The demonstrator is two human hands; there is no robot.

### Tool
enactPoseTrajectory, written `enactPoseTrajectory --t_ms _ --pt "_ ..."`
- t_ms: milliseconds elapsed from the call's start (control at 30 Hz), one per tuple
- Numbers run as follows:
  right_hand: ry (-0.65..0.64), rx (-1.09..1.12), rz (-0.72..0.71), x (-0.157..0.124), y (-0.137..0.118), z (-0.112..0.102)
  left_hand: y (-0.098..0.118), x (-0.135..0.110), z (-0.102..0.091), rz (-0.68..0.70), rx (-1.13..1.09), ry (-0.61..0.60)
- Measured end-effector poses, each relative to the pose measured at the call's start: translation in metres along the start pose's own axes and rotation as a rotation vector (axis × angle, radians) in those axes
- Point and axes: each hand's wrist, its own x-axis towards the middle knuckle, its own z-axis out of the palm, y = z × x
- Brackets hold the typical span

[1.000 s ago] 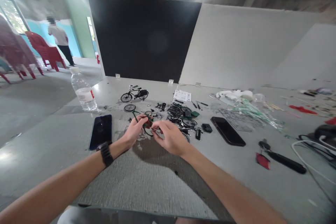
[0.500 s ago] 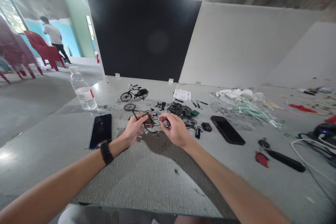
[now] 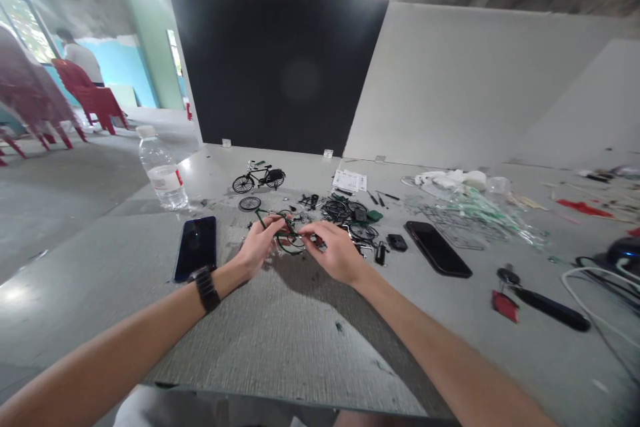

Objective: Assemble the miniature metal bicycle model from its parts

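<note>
My left hand (image 3: 261, 245) is closed on a green model bicycle frame (image 3: 286, 235), its thumb lying along the tubes. A dark wheel rim shows at the lower end of the frame. My right hand (image 3: 334, 250) pinches at the frame's right end; whatever is between its fingertips is too small to make out. Behind the hands stands a black model bicycle (image 3: 259, 177), upright. A loose spoked wheel (image 3: 249, 203) lies in front of it. More wheels and black and green parts (image 3: 345, 208) are heaped beyond my right hand.
One phone (image 3: 196, 248) lies left, another (image 3: 437, 248) right. A water bottle (image 3: 163, 170) stands at the left. Further right are parts frames with plastic bags (image 3: 490, 213), a key fob (image 3: 507, 275) and cables. Printed sheets (image 3: 349, 181) and small tools lie at the back, before a black-and-white partition (image 3: 280, 73).
My right fingertips have moved slightly left, against the green frame. The left hand keeps its hold. The view has shifted a little, and a person in the background has moved left behind the red chairs.
</note>
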Motion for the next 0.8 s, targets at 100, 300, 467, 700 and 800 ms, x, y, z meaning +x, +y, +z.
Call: enactPoseTrajectory --t_ms 100,300,467,700,800 --pt "0.019 0.012 0.038 0.0 0.001 -0.001 -0.002 0.002 -0.002 0.031 0.006 0.059" --pt "0.052 0.011 0.167 0.001 0.004 -0.003 0.002 0.007 -0.008 0.133 0.024 0.278" --pt "0.137 -0.053 0.267 0.002 0.01 -0.009 0.006 0.012 -0.014 0.16 0.096 0.436" --pt "0.115 -0.362 0.307 0.007 0.032 -0.034 -0.007 0.014 -0.015 0.181 0.141 0.305" --pt "0.025 -0.451 0.335 0.01 0.039 -0.05 -0.011 0.013 -0.014 0.194 0.205 0.241"
